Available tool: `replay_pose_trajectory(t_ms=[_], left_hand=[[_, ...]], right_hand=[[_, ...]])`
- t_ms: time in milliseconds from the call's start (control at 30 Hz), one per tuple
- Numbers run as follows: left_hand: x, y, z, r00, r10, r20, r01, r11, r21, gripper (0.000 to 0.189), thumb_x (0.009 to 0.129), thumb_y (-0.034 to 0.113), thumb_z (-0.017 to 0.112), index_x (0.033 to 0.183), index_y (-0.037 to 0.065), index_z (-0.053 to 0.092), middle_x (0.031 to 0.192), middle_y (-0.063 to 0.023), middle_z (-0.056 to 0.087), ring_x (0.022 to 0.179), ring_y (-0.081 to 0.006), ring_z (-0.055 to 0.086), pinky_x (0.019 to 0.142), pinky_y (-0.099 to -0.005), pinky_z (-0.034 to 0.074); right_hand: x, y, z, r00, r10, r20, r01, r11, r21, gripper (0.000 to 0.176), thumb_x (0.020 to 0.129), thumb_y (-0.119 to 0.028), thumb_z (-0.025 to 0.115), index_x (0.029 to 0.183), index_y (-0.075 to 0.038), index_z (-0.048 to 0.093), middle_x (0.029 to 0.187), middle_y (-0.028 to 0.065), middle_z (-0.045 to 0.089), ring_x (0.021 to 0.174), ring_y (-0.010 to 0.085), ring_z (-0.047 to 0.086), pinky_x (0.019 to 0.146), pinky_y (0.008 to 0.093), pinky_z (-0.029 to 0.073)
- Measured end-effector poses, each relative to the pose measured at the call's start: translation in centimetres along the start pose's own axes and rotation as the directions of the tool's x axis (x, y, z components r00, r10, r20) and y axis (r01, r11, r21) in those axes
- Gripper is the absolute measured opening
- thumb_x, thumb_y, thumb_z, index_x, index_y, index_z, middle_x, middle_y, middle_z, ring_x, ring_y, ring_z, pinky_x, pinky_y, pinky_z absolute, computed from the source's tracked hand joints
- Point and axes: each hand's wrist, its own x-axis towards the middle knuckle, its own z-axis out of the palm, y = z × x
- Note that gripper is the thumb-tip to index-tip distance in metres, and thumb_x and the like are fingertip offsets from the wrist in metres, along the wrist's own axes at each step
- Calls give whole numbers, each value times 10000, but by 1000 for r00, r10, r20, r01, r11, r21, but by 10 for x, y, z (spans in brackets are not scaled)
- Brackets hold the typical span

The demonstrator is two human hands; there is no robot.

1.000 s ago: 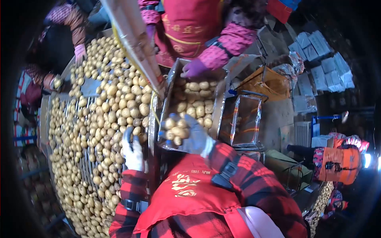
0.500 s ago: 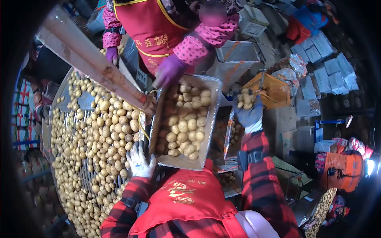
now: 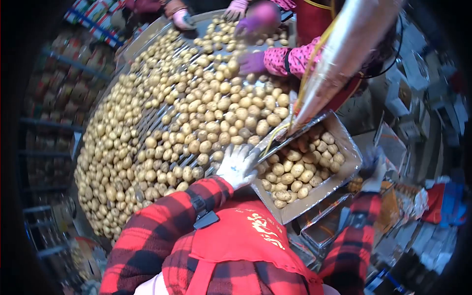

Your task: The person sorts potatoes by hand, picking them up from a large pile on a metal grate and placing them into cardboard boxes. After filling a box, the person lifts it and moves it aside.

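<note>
My left hand (image 3: 238, 166), in a white glove, lies at the edge of the slatted sorting table (image 3: 160, 118), fingers apart, touching or close to the potatoes (image 3: 211, 127) there. Just right of it stands a cardboard box (image 3: 346, 172) lined with clear film, partly filled with potatoes (image 3: 297, 172). Beyond the box's right side is my right hand (image 3: 374, 169), in a dark blue and white glove. Motion smears its fingers, so what they hold, if anything, does not show.
A film-wrapped post (image 3: 339, 59) with a yellow cord slants over the box's far corner. Across the table, co-workers' hands in purple (image 3: 251, 63) and pink gloves (image 3: 236, 10) are among the potatoes. Another lined box (image 3: 327, 221) sits lower right; stacked cartons (image 3: 418, 241) lie beyond.
The view has swung left, showing more of the table. My right hand, which held several potatoes, is now blurred near the box's right side. The co-worker's purple-gloved hand has left the box for the table.
</note>
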Motion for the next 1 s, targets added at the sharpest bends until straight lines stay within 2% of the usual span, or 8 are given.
replay_pose_trajectory(t_ms=[67,200,367,500,633,833,933,1000], left_hand=[[-4,-4,3,999,23,-48,-24,999,-26,808,830,385,722,1535,94,455,1500,-211,482,1419,-412,435,1188,-647,281],[-9,-8,1,999,-6,-40,2,993,-116,824,823,400,715,1549,123,444,1487,-225,483,1411,-435,432,1203,-668,260],[-55,-42,-12,986,-50,-158,18,981,-195,685,817,350,729,1438,115,559,1472,-209,501,1396,-435,443,1173,-635,304],[-128,-78,-40,946,-291,-141,278,954,-111,651,850,345,705,1439,113,555,1469,-208,497,1445,-436,398,1211,-648,262],[-183,-102,-41,964,-264,8,263,956,-131,686,851,350,699,1478,128,528,1496,-222,480,1463,-461,374,1246,-645,234],[-197,-105,-32,974,-194,-118,146,932,-330,583,861,264,699,1426,163,597,1512,-174,507,1476,-415,392,1240,-604,280],[-202,-112,-30,951,-268,-155,176,881,-440,575,859,241,708,1420,167,607,1483,-156,539,1443,-393,441,1217,-563,332],[-203,-113,-33,932,-323,-165,192,826,-530,589,848,249,731,1418,166,607,1447,-144,564,1393,-373,495,1189,-531,379]], right_hand=[[-85,29,73,977,-213,-15,197,929,-314,435,1075,-264,621,1467,-77,587,1390,70,658,1241,253,626,1069,411,495],[-185,77,167,939,-285,195,344,730,-591,377,1058,-159,624,1401,-4,635,1370,99,679,1233,234,634,1109,384,474],[-307,130,278,796,-56,603,539,521,-662,365,1013,-139,645,1353,-7,656,1345,163,679,1257,283,626,1125,408,466],[-324,193,303,371,67,926,907,188,-377,435,897,-136,714,1323,-65,672,1333,205,668,1225,387,640,1078,478,488],[-323,218,352,455,70,888,891,-30,-454,450,872,-213,716,1311,-118,680,1364,164,638,1240,369,603,989,520,472],[-329,276,431,172,36,984,973,-162,-164,551,893,-258,709,1424,-142,616,1525,193,521,1363,423,496,1152,571,359],[-313,312,444,300,102,949,918,-300,-258,605,930,-416,678,1480,-186,580,1605,175,447,1496,418,361,1215,652,247],[-290,318,448,259,101,961,910,-360,-207,569,950,-461,664,1462,-220,608,1608,151,452,1510,413,348,1217,671,232]])
